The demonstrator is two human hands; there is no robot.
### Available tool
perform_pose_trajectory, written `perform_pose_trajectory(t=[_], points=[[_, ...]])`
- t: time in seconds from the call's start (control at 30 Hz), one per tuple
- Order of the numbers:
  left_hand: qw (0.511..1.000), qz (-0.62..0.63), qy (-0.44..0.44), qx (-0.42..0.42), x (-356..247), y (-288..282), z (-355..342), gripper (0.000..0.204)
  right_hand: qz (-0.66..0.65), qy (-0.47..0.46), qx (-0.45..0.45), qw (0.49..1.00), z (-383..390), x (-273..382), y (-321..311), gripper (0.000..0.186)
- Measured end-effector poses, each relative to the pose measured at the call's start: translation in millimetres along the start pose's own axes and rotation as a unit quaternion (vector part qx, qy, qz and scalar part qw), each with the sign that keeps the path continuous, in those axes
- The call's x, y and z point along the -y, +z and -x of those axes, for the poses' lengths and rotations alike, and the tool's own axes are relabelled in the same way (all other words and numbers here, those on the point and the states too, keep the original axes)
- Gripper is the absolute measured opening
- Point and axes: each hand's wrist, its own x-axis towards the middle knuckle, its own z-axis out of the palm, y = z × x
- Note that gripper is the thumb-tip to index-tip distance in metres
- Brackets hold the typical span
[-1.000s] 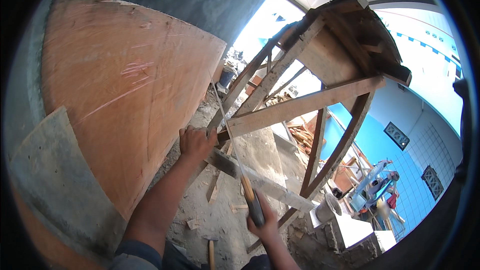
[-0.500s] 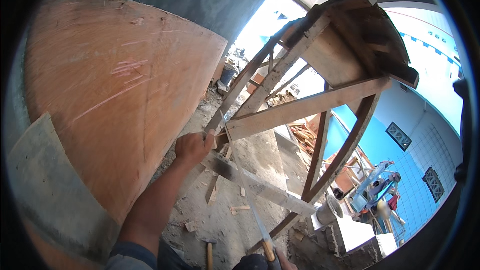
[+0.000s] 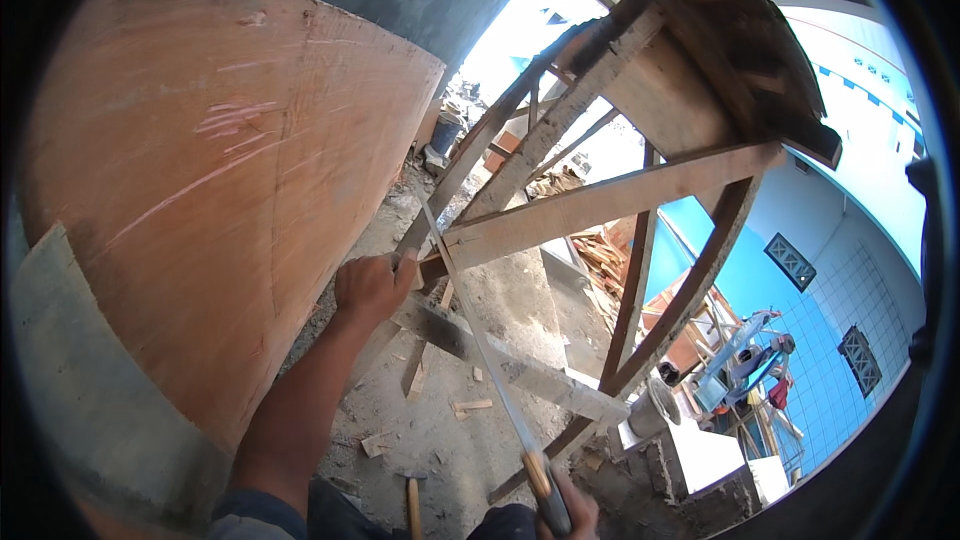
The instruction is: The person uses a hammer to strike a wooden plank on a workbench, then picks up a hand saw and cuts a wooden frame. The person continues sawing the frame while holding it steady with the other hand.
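My right hand is wrapped round the wooden handle of a hand saw at the lower edge. The long thin blade slants up and away, lying across a wooden board near its left end. Just left of the blade, my left hand is closed on the short end of that board, thumb on top. The board runs up to the right against a wooden trestle of rough timbers with a panel top. How deep the blade sits in the wood is hard to make out.
A large plywood sheet leans close on my left. A low crossbar spans the trestle. On the dusty ground lie a hammer and wood scraps. A grey bucket stands at right, near cluttered tools by a blue wall.
The saw has slid forward, up and to the left, and more of my right hand shows. My left hand keeps its hold on the board end. The view has shifted slightly.
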Motion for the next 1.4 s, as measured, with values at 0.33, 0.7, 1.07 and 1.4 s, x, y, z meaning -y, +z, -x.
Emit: perform_pose_trajectory(t=[0.33, 0.7, 1.07, 1.4], points=[[1.000, -0.012, -0.008, -0.028, 3, 4, 2, 0.059, -0.134, -0.011, -0.041, 0.990, -148, -23, 94, 0.077], [1.000, 0.002, -0.012, -0.001, 2, 2, 2, 0.060, -0.046, 0.106, 0.035, 0.993, 10, 33, -3, 0.071], [1.000, 0.017, -0.009, 0.007, 4, 3, 1, 0.061, -0.113, 0.041, -0.029, 0.992, -85, 0, 56, 0.072], [0.999, -0.021, -0.015, 0.021, -2, -6, 3, 0.059, -0.040, 0.013, -0.073, 0.996, -2, 51, -4, 0.066]])
